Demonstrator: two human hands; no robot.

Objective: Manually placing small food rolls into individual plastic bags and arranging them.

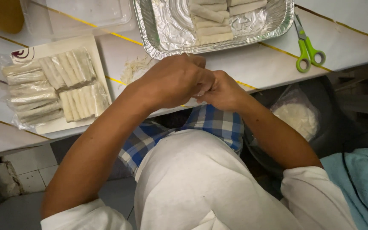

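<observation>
White table (354, 38), pale tiled floor (26, 172), perhaps dim

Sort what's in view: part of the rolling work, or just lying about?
In the work: left hand and right hand, closed together on something hidden; foil tray with finished rolls; wrapped rolls on a white tray.
Lying about: green scissors; clear plastic container; blue cloth.

White short sleeves on both arms, a white apron (196, 179) over the lap, blue-and-white plaid cloth (216, 121) showing underneath.
</observation>
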